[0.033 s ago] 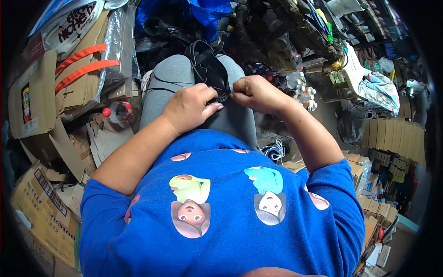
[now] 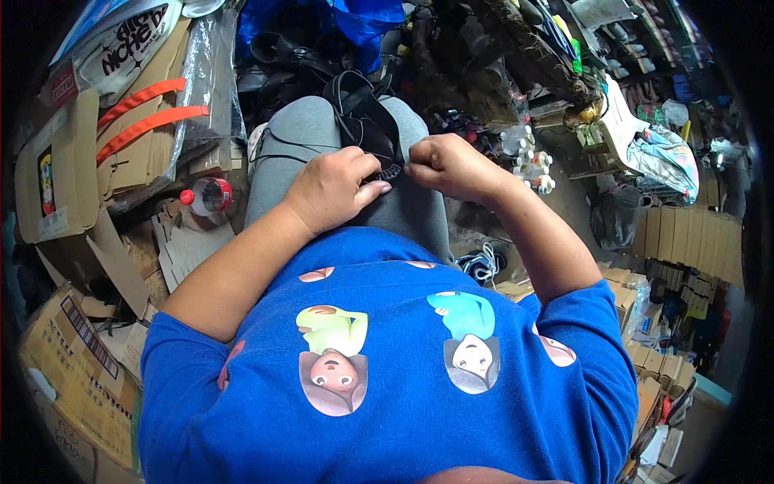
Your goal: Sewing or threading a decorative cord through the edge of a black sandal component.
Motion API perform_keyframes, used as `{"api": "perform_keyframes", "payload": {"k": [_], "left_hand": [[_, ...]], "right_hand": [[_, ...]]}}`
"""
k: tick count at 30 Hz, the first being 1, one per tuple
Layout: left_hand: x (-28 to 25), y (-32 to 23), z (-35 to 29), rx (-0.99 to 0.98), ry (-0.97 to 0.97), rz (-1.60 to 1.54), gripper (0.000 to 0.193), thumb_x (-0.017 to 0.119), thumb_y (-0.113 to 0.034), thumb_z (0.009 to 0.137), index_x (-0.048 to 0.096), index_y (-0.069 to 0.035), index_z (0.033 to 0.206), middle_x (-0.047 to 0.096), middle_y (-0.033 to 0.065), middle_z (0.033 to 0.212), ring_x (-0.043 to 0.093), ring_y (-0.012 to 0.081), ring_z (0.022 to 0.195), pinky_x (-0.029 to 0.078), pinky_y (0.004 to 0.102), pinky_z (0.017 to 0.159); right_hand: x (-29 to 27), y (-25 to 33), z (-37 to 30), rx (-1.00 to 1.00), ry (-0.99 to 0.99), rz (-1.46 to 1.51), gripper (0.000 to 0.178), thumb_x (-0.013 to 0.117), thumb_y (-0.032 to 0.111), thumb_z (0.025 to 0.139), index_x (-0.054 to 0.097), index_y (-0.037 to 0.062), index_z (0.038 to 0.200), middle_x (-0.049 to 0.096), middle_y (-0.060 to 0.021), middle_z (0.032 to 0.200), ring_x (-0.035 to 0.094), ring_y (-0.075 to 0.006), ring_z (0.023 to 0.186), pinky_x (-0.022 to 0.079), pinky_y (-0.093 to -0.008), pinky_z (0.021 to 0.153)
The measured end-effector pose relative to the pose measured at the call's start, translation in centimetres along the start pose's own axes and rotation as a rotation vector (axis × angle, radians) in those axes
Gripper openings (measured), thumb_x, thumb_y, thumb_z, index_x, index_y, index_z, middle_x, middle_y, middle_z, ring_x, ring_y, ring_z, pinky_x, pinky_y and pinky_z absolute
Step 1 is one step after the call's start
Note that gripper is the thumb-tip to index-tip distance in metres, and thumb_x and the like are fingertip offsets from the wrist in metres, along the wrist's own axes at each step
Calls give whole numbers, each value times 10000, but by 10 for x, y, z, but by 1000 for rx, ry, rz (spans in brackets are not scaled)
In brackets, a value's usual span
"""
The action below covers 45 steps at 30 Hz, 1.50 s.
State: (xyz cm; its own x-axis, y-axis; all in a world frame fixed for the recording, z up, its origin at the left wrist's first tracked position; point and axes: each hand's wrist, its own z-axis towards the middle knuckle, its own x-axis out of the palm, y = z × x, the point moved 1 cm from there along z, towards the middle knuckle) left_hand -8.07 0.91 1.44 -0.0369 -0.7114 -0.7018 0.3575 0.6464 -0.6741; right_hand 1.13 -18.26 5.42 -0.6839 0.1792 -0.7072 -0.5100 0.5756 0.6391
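A black strappy piece (image 2: 375, 121), perhaps part of a shoe, lies across my grey-trousered lap with thin black cords trailing over the left thigh. Its near end has a toothed or stitched-looking edge (image 2: 390, 172) between my hands. My left hand (image 2: 334, 185) is closed at that edge, thumb and fingers pinched on the black piece. Close by on the right, my right hand (image 2: 453, 165) is curled with thumb and forefinger pressed together beside the same edge. What that pinch holds is too small or hidden to make out.
On the left stand cardboard boxes (image 2: 60, 165), orange-red straps (image 2: 153, 129) and a red-capped plastic bottle (image 2: 210, 196). Small white bottles (image 2: 532, 165) sit to the right, near a white chair (image 2: 619, 121) with cloth on it. Blue plastic bags (image 2: 363, 24) hang ahead.
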Motion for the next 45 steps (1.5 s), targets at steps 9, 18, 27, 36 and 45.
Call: {"api": "perform_keyframes", "payload": {"k": [9, 18, 27, 36, 45], "left_hand": [[2, -6, 7, 6, 64, -46, 219, 713, -227, 770, 639, -44, 865, 615, 136, 825, 614, 319, 744, 494, 380, 660], [-15, 11, 42, 41, -56, -207, 217, 688, -205, 785, 654, -38, 918, 645, 132, 898, 623, 298, 837, 488, 350, 751], [8, 26, 62, -68, 99, -210, 264, 715, -170, 757, 619, -51, 973, 588, 97, 889, 593, 239, 849, 482, 326, 772], [-12, 39, 80, -28, 343, -289, 122, 690, -137, 776, 676, -48, 859, 599, 77, 880, 586, 215, 895, 462, 315, 810], [-16, 48, 88, -87, 523, -303, 162, 684, -157, 783, 681, -66, 917, 665, 73, 885, 631, 210, 863, 484, 333, 784]], "right_hand": [[4, 1, -30, 142, -75, 181, 317, 612, 168, 871, 444, -7, 666, 361, -34, 607, 351, -93, 596, 331, -318, 517], [20, -9, -5, 229, -94, 263, 275, 591, 187, 854, 526, -24, 691, 439, -108, 539, 390, -115, 542, 385, -350, 514], [12, 2, -37, 123, -187, 266, 284, 600, 173, 833, 467, -20, 672, 400, -93, 581, 398, -127, 573, 364, -342, 526], [-2, 13, -45, 105, -376, 154, 174, 660, 128, 838, 693, 77, 1002, 608, -90, 818, 603, -185, 713, 477, -298, 657], [-2, 7, -16, 156, -275, 50, 195, 638, 107, 801, 707, 89, 982, 610, -114, 817, 635, -245, 757, 507, -334, 692]]}}
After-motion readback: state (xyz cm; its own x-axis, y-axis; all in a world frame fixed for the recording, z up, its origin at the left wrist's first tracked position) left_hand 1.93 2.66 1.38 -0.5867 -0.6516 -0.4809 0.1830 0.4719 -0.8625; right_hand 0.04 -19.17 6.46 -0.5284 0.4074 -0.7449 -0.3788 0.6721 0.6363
